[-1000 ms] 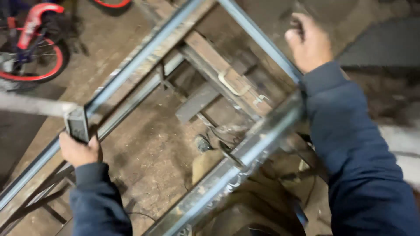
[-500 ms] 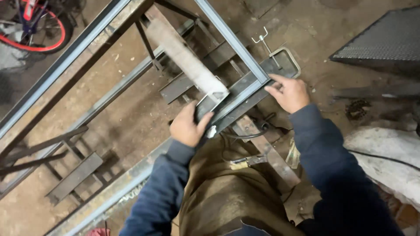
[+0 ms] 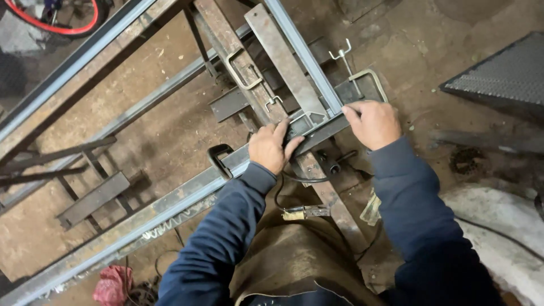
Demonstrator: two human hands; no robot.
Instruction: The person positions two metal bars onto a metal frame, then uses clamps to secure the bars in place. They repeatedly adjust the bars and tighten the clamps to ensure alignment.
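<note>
Pressing my left hand (image 3: 271, 148) and right hand (image 3: 371, 122) closed around the steel frame (image 3: 317, 129) corner, I judge it heavy, stiff, sharp-edged; gripping near the joint feels safest.

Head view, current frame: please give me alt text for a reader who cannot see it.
Two hands in dark blue sleeves press on the corner of a grey steel frame over a dirt floor: the left hand beside a black clamp, the right hand on the crossing bar.
</note>
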